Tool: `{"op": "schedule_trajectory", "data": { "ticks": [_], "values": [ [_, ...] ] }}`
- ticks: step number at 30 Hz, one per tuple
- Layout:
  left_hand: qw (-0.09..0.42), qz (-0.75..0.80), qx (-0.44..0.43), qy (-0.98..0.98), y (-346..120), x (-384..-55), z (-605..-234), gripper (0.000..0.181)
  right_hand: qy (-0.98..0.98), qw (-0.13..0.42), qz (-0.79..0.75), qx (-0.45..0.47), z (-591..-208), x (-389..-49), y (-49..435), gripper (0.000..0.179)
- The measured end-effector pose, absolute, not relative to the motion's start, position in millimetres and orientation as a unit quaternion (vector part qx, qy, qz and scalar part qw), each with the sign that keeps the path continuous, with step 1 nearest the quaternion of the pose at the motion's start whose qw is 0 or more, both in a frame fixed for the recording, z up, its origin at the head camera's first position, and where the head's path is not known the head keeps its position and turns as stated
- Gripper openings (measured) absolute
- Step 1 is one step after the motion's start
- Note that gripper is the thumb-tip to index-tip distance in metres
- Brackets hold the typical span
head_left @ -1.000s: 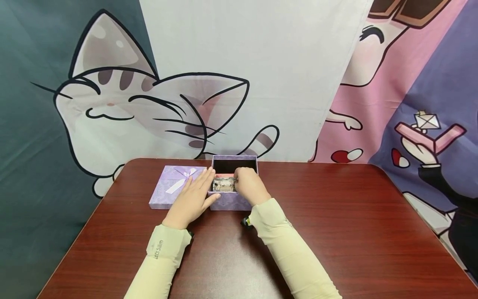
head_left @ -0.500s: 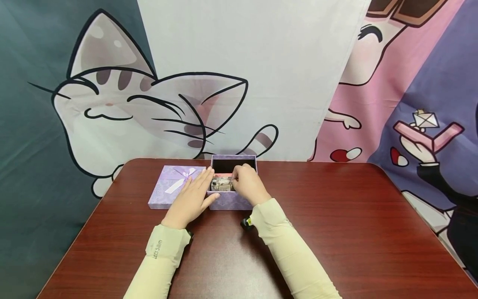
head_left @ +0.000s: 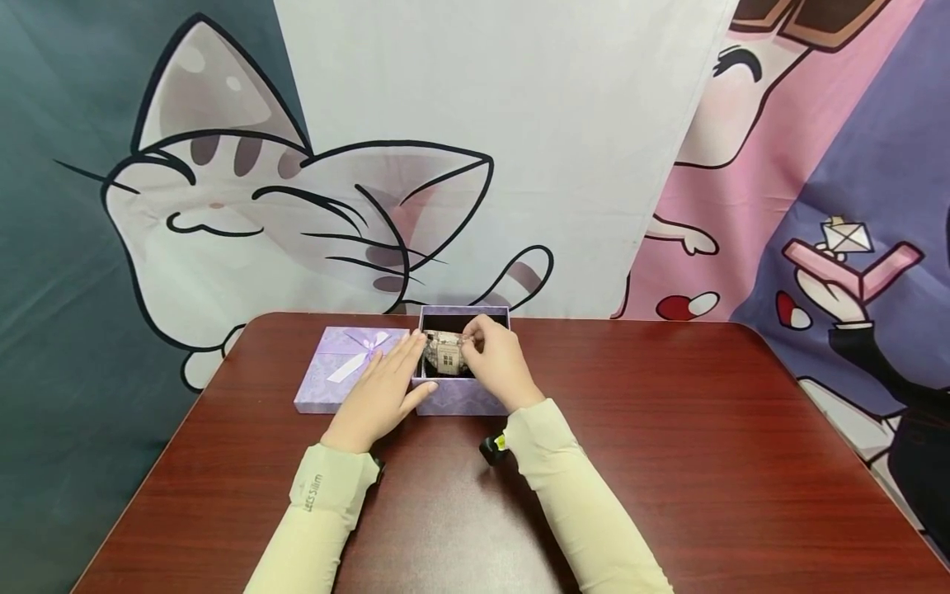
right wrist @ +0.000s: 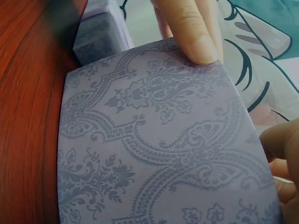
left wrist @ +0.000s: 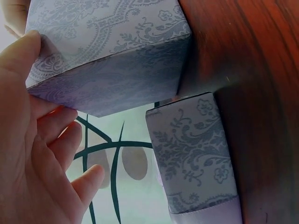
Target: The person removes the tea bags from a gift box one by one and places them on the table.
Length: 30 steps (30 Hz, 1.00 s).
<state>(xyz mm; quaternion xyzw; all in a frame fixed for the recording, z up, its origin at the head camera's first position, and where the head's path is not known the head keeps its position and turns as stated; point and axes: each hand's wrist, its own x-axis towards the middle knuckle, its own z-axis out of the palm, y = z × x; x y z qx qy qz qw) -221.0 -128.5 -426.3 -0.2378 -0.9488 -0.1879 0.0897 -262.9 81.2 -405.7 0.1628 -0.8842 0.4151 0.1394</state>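
Observation:
A lidless purple patterned box [head_left: 460, 398] stands near the far edge of the table. My left hand [head_left: 378, 394] steadies its near left corner, thumb against the front wall and straight fingers along the left side, as the left wrist view confirms. Over the right part of the opening, my right hand [head_left: 499, 356] pinches the right edge of a small beige-grey item printed with a house and window [head_left: 447, 353]. That item is at the box's mouth; its exact kind is unclear. In the right wrist view the front wall [right wrist: 154, 135] hides it.
The box's purple lid [head_left: 334, 371], with a ribbon bow [head_left: 369, 346], lies left of the box, partly behind my left hand. The dark red-brown wooden table [head_left: 668, 429] extends to the right and front. A cartoon-printed cloth [head_left: 579, 148] hangs behind the table.
My right hand has risen slightly, bringing the printed item up and tilting it so its house picture shows. The red patch behind it is no longer visible. My left hand stays in place.

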Motion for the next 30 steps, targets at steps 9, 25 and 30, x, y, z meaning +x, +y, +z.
{"op": "schedule_trajectory", "data": {
  "ticks": [9, 25, 30],
  "values": [
    [0.090, -0.194, -0.235, -0.948, -128.6, -221.1, -425.7, 0.074, -0.817, 0.199, 0.525, 0.133, -407.9, -260.1, 84.9, 0.007],
    [0.082, -0.197, -0.234, -0.949, -128.5, -220.4, -425.9, 0.075, -0.654, 0.212, 0.721, 0.088, -401.5, -258.5, 100.2, 0.014],
    [0.086, -0.196, -0.233, -0.949, -127.9, -219.9, -424.7, 0.076, -0.603, 0.224, 0.761, 0.078, -392.1, -256.8, 108.8, 0.015]
  ]
}}
